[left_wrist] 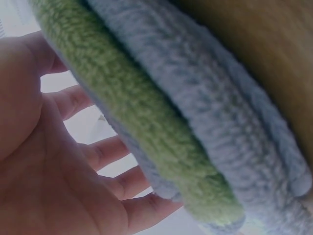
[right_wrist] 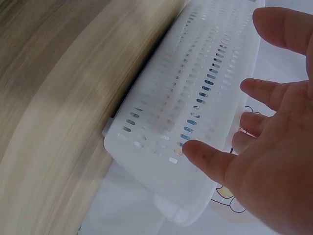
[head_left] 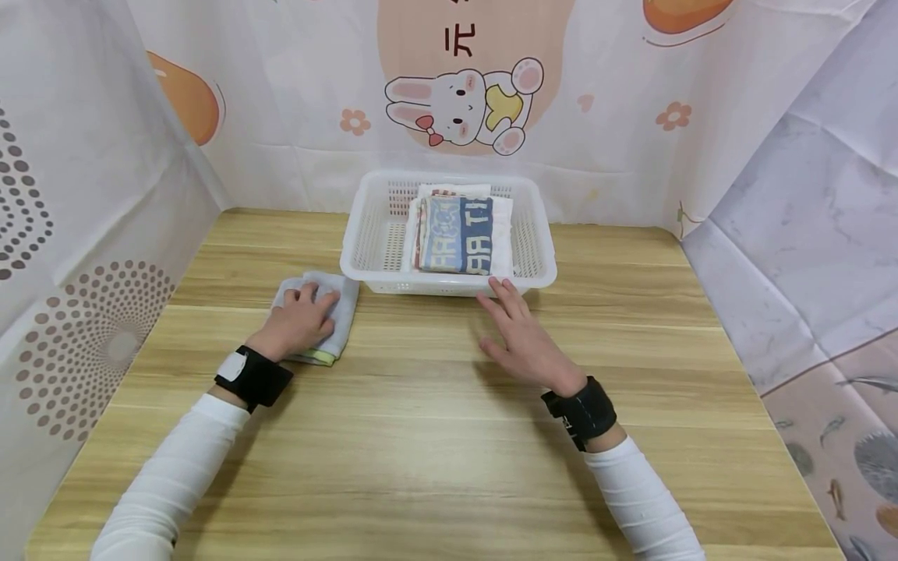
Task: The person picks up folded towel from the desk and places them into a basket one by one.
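Observation:
A folded grey-blue towel (head_left: pixel 344 315) with a green layer (left_wrist: pixel 127 98) in its fold lies on the table, left of the basket. On top of it rests my left hand (head_left: pixel 296 321), fingers spread and only slightly bent. In the left wrist view the towel's thick folded edge runs past the palm and hides the fingertips. My right hand (head_left: pixel 525 343) reaches to the front rim of a white plastic basket (head_left: pixel 379 277), fingers spread, holding nothing. Whether the fingertips touch the rim, I cannot tell.
Inside the basket, a stack of folded towels (head_left: pixel 456 238) shows blue, white and reddish patterns, towards the right of its floor. The wood-grain table (head_left: pixel 421 436) meets a printed curtain (head_left: pixel 295 93) at the back. More curtains hang along both sides.

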### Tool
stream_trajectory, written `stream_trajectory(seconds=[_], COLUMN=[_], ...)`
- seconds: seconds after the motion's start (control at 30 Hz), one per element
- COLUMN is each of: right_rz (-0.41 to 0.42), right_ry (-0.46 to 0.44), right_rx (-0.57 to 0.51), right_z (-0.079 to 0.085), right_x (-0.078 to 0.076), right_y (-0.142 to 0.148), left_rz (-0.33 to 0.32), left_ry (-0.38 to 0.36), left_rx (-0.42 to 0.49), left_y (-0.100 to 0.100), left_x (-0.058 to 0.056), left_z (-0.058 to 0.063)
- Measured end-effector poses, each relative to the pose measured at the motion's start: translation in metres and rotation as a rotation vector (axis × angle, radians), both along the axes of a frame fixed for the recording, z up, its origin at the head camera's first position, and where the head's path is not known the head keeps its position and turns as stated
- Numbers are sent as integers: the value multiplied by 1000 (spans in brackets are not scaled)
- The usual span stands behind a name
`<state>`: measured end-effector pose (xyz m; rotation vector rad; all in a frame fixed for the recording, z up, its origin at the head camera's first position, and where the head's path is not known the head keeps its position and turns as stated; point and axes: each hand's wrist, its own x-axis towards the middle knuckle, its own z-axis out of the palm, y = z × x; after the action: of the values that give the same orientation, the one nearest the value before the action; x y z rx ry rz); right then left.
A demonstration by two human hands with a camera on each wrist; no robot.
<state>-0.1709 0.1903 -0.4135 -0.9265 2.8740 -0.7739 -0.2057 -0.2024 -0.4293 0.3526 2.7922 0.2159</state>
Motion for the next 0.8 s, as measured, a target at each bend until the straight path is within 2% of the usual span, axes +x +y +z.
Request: stream_trajectory(seconds=[0.2, 0.57, 0.8], right_rz=[8, 9, 17], right_ry=[3, 2, 13], right_rx=[-2, 2, 2], right_z=[0, -2, -3], right_x=[0, -1, -3], right_y=[1, 1, 2], left_rz=[-11, -18, -21], left_ry=[9, 6, 8], left_rx=[-5, 9, -15], left_y=[2, 3, 2], left_x=[1, 1, 0], left_z=[-4, -4, -4])
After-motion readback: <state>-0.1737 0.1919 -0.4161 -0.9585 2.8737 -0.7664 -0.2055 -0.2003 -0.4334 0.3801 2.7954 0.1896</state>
